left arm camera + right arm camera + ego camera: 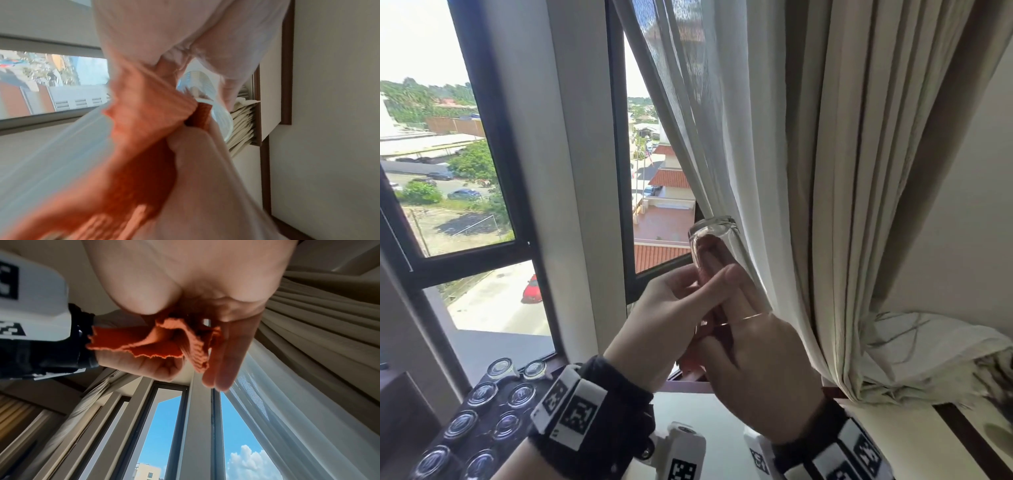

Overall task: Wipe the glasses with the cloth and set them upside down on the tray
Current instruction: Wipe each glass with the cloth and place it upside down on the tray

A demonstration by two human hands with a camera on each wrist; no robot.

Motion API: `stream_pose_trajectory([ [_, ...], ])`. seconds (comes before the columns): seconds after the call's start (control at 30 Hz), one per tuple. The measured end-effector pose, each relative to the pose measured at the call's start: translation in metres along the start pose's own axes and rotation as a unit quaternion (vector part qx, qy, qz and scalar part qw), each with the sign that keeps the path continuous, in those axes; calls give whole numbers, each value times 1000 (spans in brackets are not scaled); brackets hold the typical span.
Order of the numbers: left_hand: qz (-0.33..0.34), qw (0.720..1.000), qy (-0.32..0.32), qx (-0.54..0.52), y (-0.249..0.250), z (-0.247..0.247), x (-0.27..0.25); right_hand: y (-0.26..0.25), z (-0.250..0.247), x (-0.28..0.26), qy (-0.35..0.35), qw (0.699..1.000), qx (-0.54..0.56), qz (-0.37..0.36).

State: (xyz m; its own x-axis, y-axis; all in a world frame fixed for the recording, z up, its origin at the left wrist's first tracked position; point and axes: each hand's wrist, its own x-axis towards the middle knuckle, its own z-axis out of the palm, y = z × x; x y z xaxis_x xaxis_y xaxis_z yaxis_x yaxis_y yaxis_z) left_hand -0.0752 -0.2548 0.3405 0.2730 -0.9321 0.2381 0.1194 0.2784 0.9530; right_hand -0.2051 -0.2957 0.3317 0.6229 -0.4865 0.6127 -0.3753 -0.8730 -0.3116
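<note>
I hold a clear glass (714,240) raised before the window, its base pointing up. My left hand (671,318) grips it from outside, the thumb lying across its wall. My right hand (753,359) has two straight fingers (224,356) up inside the glass through its rim, and it holds an orange cloth (164,340) bunched in the palm. The left wrist view shows the cloth (141,170) blurred, with the glass (220,116) beyond it. At the lower left sits a dark tray (491,409) with several upside-down glasses (520,394).
Sheer and beige curtains (825,171) hang right behind the glass, tied back at the right. The dark window frame (619,171) and a wooden sill (688,385) lie straight ahead. A white tabletop (705,411) lies below my hands.
</note>
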Motion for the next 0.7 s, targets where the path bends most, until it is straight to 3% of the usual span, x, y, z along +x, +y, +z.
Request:
stream_pose_trajectory([
  [0.1,-11,1000,-17,2,-2,-3,-1,-2,13,-5,1,995,82,49],
  [0.17,-16,1000,-26,-8,-4,-10,2,-7,20,-8,-15,974,210,82],
  [0.2,-25,999,-36,-18,-7,-14,4,-10,20,-8,-29,940,321,107],
  [0.3,-62,989,-63,-115,-13,-21,2,-22,10,-5,-49,776,612,143],
  [0.37,-55,984,-66,-154,-15,-22,3,-21,10,-4,-46,724,671,156],
  [0.4,-44,985,-60,-156,-13,-21,4,-19,13,-4,-48,726,669,153],
  [0.43,-35,987,-48,-147,-10,-19,6,-16,16,-3,-50,754,639,144],
  [0.47,-26,991,-32,-131,-9,-19,9,-12,18,-3,-49,799,584,130],
  [0.5,-14,995,-14,-101,-8,-19,11,-5,20,-3,-43,868,485,103],
  [0.53,1,999,8,-54,-6,-18,13,5,21,-3,-21,941,334,56],
  [0.57,14,1000,25,0,-4,-16,15,14,22,-2,-6,989,150,5],
  [0.6,25,998,35,48,-4,-13,14,20,23,0,-4,1000,6,-21],
  [0.63,32,996,33,79,-6,-10,13,23,25,2,0,998,-65,-13],
  [0.7,30,993,30,110,-9,-7,12,24,31,2,50,995,-88,-7],
])
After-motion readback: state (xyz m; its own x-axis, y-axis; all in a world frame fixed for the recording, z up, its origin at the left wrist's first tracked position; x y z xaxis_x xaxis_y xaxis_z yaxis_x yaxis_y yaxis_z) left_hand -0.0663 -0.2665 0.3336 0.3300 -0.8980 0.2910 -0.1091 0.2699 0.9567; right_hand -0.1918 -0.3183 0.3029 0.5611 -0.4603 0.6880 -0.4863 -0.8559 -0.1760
